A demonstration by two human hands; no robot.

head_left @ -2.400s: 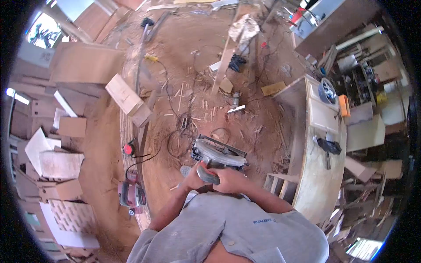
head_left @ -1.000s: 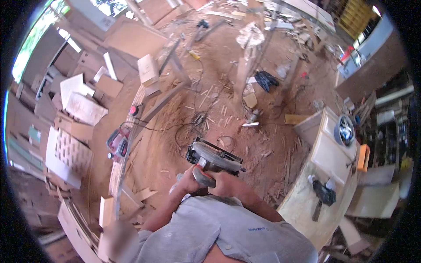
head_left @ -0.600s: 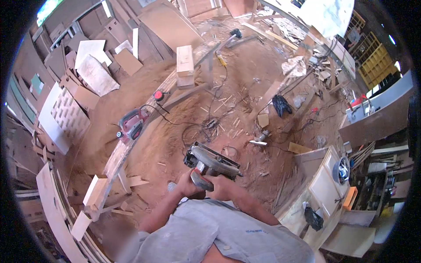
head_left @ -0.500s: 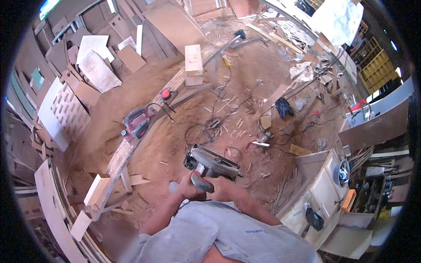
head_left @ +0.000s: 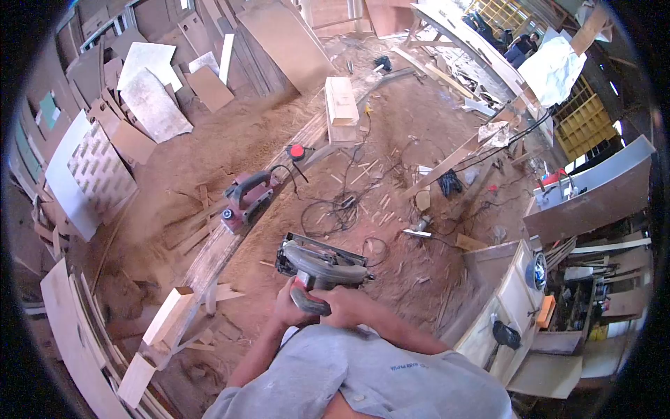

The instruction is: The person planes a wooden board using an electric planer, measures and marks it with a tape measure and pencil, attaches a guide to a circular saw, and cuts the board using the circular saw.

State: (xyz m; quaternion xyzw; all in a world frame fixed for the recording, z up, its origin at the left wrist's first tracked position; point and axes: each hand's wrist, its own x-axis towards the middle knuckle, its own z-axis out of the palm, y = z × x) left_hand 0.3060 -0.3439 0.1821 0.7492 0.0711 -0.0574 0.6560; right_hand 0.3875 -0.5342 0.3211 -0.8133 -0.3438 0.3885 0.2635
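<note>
A circular saw [head_left: 321, 264] is held in front of the grey shirt, its guard and base plate pointing away from the body. My left hand [head_left: 289, 307] is closed on the saw's handle from the left side. My right hand [head_left: 345, 307] is wrapped round the right side of the same handle. Left of the saw, a red electric planer [head_left: 248, 200] rests on a long wooden beam [head_left: 213, 257]. A red round-topped object [head_left: 297, 151] sits farther along the beam, beside pale wood blocks [head_left: 340, 101].
Black cord [head_left: 335, 216] and wood scraps lie on the dusty floor ahead. A pale cabinet [head_left: 513, 300] with a black bag [head_left: 505, 335] stands on the right. Boards [head_left: 157, 105] lean at left. Another person [head_left: 523, 47] is far off at upper right.
The view has swung left, so the planer and beam appear nearer the middle and the cabinet has shifted. Both hands still hold the saw, which is now slightly further left in view.
</note>
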